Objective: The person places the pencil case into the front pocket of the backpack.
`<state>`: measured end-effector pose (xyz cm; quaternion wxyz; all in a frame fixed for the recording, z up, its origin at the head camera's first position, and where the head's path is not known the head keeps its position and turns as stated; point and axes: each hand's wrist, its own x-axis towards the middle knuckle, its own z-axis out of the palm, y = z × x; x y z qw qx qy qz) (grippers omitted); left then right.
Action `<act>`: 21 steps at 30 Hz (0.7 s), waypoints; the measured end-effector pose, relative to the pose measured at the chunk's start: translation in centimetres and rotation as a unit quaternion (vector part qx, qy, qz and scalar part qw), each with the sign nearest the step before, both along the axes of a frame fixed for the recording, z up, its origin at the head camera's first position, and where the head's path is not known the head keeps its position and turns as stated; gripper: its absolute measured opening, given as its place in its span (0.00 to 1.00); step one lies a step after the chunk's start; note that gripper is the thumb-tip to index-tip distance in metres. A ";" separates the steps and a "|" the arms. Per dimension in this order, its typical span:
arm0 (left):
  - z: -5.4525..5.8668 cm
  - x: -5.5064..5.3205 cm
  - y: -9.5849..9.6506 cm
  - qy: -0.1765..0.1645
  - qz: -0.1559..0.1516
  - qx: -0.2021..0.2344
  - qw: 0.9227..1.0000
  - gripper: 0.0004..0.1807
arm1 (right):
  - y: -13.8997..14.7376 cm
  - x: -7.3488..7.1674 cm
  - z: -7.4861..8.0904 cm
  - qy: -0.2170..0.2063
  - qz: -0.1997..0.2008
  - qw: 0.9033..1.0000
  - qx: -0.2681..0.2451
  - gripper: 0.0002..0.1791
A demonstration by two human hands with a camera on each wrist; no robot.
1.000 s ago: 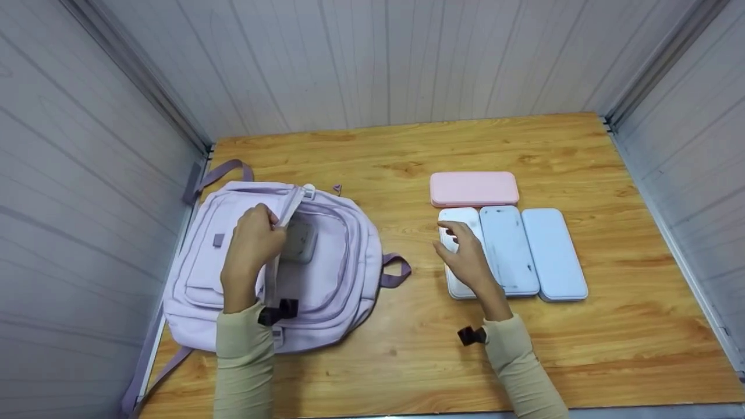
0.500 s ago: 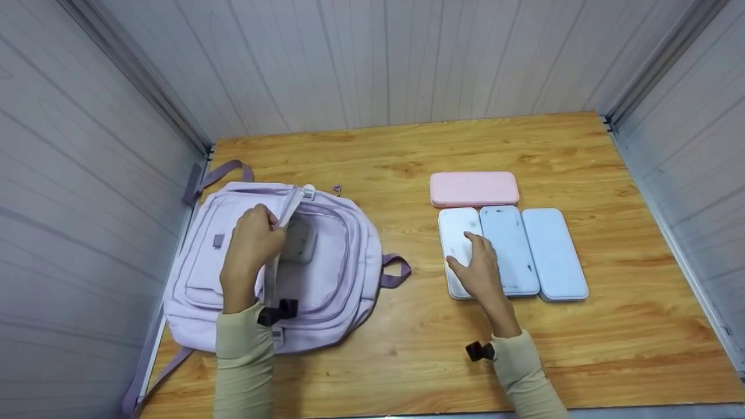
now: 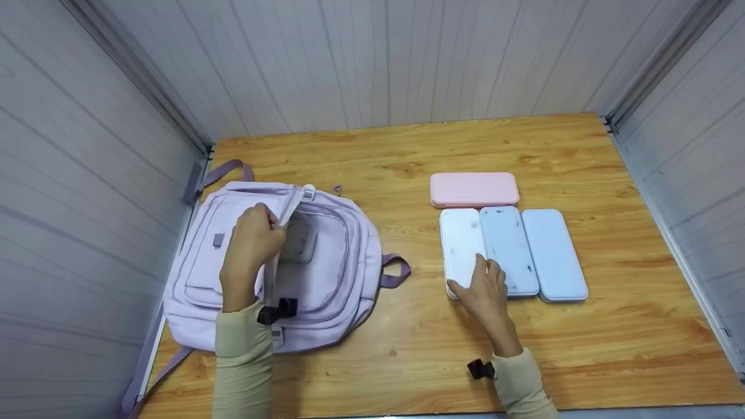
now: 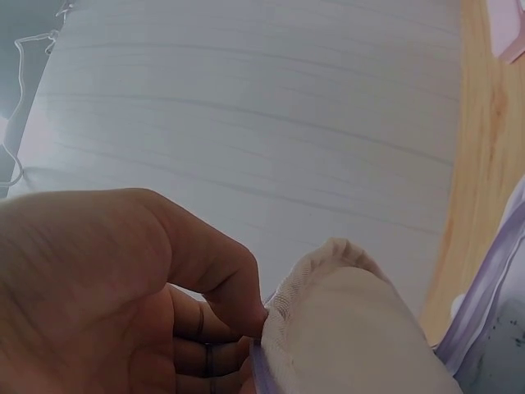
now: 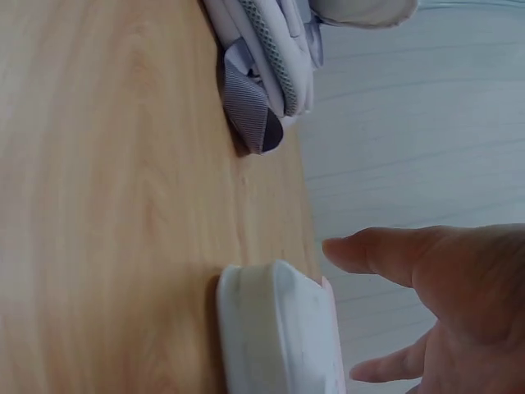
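A lilac backpack lies on the table at the left with its main compartment unzipped. My left hand pinches the edge of its front flap and holds it raised. Inside the compartment sits a greyish case, partly hidden by the flap. My right hand is over the near end of a white flat case, thumb and fingers spread apart. In the right wrist view a gap shows between the thumb and the white case. A blue marked case lies right beside the white one.
A plain light-blue case lies at the right end of the row, and a pink case lies crosswise behind it. The backpack's purple top loop points toward the cases. Pale panels wall the table at the back and sides.
My right hand has moved toward me and slightly right, from the middle of the white case to its near end. The left hand and the flap have stayed in place.
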<state>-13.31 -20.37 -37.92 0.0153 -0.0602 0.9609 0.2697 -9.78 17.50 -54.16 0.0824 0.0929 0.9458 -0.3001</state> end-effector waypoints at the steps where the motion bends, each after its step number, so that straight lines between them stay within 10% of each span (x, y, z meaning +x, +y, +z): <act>1: 0.0 0.0 0.0 0.000 0.000 0.001 1.000 0.08 | 0.0 0.1 -0.1 0.000 0.000 1.000 0.001 0.51; 21: -0.1 0.0 0.0 0.008 -0.002 0.000 1.000 0.08 | -0.7 1.2 -2.1 0.063 -0.004 0.998 -0.007 0.54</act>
